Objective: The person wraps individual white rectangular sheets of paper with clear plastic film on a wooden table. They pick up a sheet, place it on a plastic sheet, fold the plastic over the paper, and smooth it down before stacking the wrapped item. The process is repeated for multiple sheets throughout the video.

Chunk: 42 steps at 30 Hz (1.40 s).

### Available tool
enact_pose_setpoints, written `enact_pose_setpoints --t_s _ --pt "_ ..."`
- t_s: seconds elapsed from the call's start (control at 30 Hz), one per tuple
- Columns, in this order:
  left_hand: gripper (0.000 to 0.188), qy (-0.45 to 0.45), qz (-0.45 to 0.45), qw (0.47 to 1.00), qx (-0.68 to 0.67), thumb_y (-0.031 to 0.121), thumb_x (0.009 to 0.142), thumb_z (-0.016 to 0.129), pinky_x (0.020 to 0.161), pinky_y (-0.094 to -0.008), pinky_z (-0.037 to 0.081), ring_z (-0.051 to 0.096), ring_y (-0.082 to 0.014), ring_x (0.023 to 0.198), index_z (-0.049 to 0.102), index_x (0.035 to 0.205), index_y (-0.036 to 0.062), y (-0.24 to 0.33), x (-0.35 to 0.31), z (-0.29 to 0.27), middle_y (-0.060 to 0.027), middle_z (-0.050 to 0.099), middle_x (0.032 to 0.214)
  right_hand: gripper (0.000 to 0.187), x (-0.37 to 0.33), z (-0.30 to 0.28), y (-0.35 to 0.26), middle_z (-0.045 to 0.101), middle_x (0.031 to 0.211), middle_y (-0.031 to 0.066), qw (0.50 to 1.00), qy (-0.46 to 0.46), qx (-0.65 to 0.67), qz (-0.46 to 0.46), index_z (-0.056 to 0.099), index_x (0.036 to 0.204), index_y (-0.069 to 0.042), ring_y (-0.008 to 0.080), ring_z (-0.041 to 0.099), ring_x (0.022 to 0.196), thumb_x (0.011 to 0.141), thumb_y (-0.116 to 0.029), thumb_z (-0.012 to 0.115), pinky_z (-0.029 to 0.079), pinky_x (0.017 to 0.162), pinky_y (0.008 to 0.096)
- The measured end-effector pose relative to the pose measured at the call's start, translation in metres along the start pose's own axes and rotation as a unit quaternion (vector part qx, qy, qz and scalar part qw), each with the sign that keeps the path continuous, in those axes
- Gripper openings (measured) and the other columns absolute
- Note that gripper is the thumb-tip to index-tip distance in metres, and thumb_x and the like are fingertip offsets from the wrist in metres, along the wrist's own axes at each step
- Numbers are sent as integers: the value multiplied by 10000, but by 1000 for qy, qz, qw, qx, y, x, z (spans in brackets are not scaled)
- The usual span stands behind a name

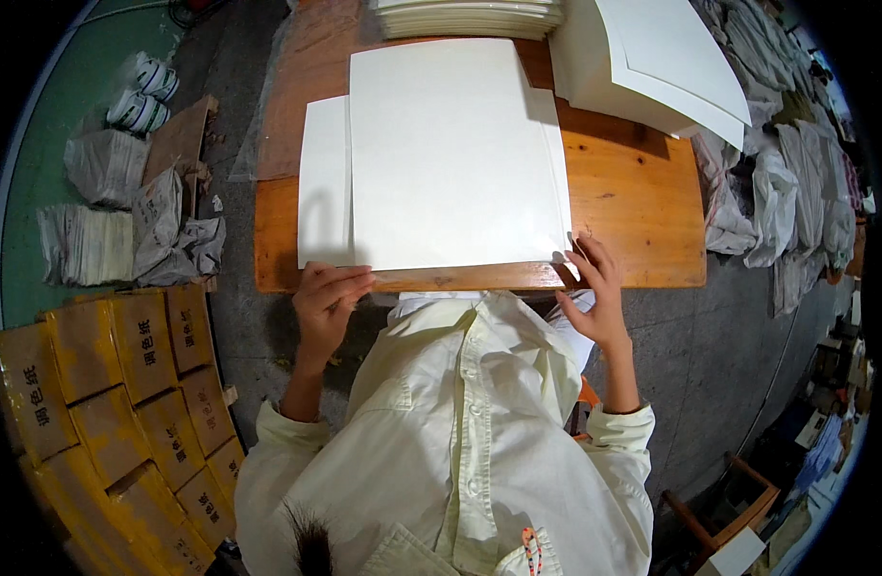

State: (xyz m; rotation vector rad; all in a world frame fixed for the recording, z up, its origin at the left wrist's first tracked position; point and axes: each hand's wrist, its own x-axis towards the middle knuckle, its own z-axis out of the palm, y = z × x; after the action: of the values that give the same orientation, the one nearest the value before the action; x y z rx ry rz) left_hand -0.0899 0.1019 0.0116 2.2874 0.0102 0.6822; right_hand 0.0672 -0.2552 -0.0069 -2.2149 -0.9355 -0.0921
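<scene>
White sheets [455, 158] lie just beyond the grip — right hand [604, 300] thumb-and-fingers apart, left hand [324, 301] — pinching or not, I can't tell

- Clear plastic sheet [292, 134] hangs over the table's [643, 230] left edge
- 2 white tubs [138, 111] sit near the green floor's [46, 154] right edge
- Taped brown cartons [145, 341] lie off the table's near left corner
- Crumpled bags [775, 197] heap beyond its right edge

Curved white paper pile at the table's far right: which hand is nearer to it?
Right. The right hand is apart from the pile, on its near side; the left hand is farther, at the near left of the white sheets.
</scene>
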Motion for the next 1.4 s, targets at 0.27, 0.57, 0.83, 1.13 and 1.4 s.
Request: enact_pose_setpoints --t_s 0.27,0.57,0.83,1.13,1.4 --pt "140 32 -13 997 -70 20 747 693 705 -271 421 551 -143 720 726 874 67 6 22 -5 -19 707 881 236 9 6 2 569 1200 116 998 56 27 9 689 938 -70 287 527 1083 706 -45 720 440 909 373" --pt "98 81 39 995 33 61 838 648 625 -261 413 556 -133 695 716 901 28 20 97 -55 -69 684 840 74 85 -48 -18 635 1033 132 971 139 196 6 674 873 0 190 584 923 818 -43 651 455 813 286" --pt "214 142 72 987 -33 162 924 566 695 -190 419 530 -54 734 694 1069 70 51 241 -133 -29 691 944 299 225 -160 -80 672 1024 59 936 181 280 -116 649 1115 -34 39 453 641 901 -241 631 389 587 160" --pt "172 73 -7 989 -132 176 877 637 637 -205 481 615 -77 698 693 901 15 94 319 -194 -36 677 791 340 320 -251 -94 674 1034 20 970 116 199 -71 619 1173 -63 -2 474 652 912 -280 610 424 555 123" --pt "192 53 11 989 -138 179 881 642 607 -228 493 601 -94 638 676 868 -9 66 352 -190 -40 663 750 298 350 -235 -94 678 988 -5 977 118 169 -60 653 1119 -85 12 511 731 910 -294 615 423 583 149"
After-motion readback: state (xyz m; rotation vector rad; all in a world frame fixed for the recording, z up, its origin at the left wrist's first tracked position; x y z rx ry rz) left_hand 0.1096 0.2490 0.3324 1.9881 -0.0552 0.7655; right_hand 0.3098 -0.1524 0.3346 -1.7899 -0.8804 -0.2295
